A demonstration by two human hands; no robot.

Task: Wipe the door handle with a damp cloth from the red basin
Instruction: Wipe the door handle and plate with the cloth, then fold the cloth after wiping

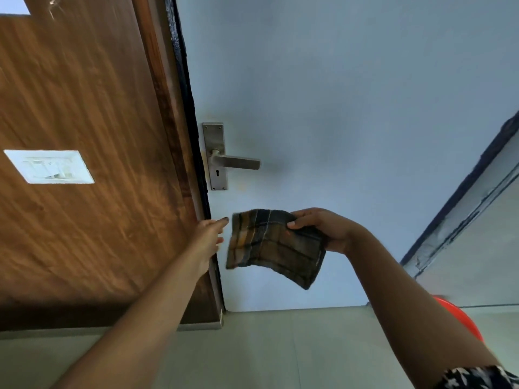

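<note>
Pinched in the right hand (325, 228), a folded plaid cloth (275, 245) hangs; left hand (209, 237) open.

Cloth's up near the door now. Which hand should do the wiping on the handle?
Right. The right hand already pinches the checked cloth, hanging just below the door handle. The left hand is empty, fingers extended by the door edge.

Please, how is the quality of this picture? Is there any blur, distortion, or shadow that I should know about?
Head view: wide-angle distortion tilts the straight door edge and the floor line. The left hand, the checked cloth in the right hand and the switch plate are motion-blurred; the door handle is sharper and casts a faint shadow on the blue door. Lighting is soft, no glare.
</note>
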